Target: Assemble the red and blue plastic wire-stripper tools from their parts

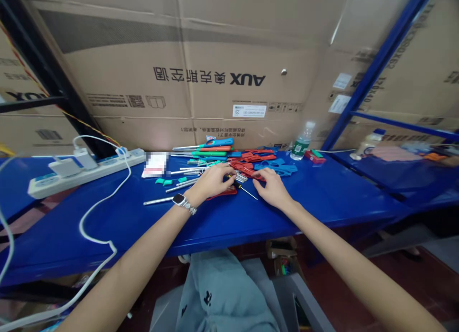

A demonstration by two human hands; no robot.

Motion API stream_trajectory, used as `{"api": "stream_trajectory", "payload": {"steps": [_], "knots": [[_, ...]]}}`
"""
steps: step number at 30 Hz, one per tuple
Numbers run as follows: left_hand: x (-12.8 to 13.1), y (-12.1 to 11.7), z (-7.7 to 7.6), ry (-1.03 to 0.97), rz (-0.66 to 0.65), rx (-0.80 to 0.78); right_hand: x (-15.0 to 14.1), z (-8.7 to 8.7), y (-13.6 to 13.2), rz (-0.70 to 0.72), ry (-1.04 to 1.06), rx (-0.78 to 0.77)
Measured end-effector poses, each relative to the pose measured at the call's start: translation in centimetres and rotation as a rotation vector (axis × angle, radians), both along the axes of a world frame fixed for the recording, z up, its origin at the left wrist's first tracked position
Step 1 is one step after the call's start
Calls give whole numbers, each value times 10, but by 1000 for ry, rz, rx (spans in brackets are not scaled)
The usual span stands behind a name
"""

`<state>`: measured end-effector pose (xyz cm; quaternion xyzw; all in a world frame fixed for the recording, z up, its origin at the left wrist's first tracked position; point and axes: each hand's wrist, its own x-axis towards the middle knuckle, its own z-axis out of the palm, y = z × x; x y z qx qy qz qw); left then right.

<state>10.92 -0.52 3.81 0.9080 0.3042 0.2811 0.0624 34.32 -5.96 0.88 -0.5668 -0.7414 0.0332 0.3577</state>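
My left hand (pixel 216 180), with a watch on its wrist, is closed around the handle end of a small screwdriver (pixel 247 193), whose thin shaft points down to the right. Part of that handle is hidden by the fingers. My right hand (pixel 271 187) has bent fingers at the edge of the red plastic handle shells (pixel 247 168); whether it grips one is unclear. Blue plastic shells (pixel 278 167) lie just beyond it. Under and beside my left hand are metal tubes (pixel 182 185) and a red handle piece (pixel 225 192).
Long-nosed lighters with coloured handles (pixel 215 149) lie at the back. Small green pieces (pixel 167 182) are to the left, near a white power strip (pixel 89 172) with a trailing cable (pixel 84 222). A bottle (pixel 303 142) stands at right before the cardboard (pixel 215 45).
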Motion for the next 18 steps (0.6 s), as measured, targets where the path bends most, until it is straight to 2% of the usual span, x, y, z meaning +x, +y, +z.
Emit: {"api": "stream_trajectory", "payload": {"steps": [4,8,14,18], "knots": [[13,9,-6,-20,16,18,8,8,14,-111,-164,-90],[7,15,-14,-130,34,-4,0,17,40,-152,-243,-155],[-11,13,-18,-249,19,-61,-11,13,66,-106,-217,-204],[-14,13,-17,-323,46,-42,-7,11,64,-100,-138,-108]]}}
